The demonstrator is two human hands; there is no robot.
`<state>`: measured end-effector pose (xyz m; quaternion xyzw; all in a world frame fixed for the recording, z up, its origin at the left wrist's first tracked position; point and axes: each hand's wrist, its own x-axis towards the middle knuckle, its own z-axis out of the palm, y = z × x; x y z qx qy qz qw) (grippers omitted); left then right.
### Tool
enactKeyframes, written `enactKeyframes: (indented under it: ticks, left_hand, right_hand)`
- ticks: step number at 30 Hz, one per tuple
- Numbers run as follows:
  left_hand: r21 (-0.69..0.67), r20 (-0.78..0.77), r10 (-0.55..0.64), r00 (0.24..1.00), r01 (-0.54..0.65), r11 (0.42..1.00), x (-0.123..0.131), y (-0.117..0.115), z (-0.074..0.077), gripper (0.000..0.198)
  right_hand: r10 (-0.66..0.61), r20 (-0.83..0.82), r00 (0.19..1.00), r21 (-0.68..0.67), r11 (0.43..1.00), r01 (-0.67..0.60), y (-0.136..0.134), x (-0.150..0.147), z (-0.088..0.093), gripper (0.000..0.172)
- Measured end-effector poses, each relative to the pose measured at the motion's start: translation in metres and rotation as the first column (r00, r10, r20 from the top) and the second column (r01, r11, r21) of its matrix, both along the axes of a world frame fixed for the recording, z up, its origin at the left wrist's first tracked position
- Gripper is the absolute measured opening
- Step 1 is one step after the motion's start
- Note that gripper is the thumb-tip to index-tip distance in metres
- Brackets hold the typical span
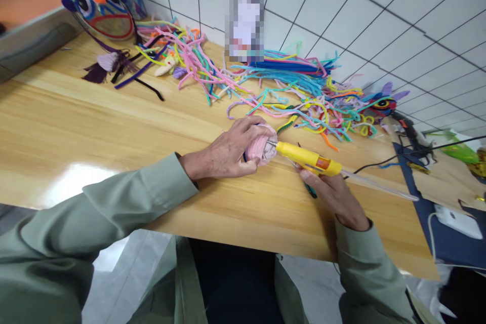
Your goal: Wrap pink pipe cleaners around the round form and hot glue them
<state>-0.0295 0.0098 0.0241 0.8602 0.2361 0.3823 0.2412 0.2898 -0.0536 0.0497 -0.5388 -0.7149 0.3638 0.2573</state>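
Pink wound piece (pixel 258 148), already rounded, is over the wooden table (pixel 94 131), pinched by the left hand's (pixel 224 151) thumb and fingers, while the right hand (pixel 336 195) grips a yellow glue gun (pixel 304 154), nozzle at the piece, so gluing seems unfinished, and many fuzzy stems (pixel 288 78) lie loose beyond.

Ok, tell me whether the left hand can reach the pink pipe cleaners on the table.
Probably yes: bare tabletop lies between the left hand and the nearest pink pipe cleaners. But it holds a pink piece at the tip of the yellow glue gun, so it would likely have to let go first.
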Motion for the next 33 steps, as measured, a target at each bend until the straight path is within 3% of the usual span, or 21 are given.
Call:
enactKeyframes:
  ticks: [9, 33]
  left_hand:
    - [-0.027, -0.014, 0.000, 1.000, 0.000, 1.000, 0.000, 0.000, 0.002, 0.066]
    - [0.002, -0.019, 0.008, 1.000, -0.008, 1.000, 0.000, 0.001, 0.001, 0.066]
  right_hand:
    - [-0.036, -0.029, 0.999, -0.013, 0.999, 0.035, 0.000, -0.009, 0.006, 0.053]
    - [-0.021, -0.046, 0.999, -0.068, 0.998, 0.018, 0.001, -0.005, 0.005, 0.048]
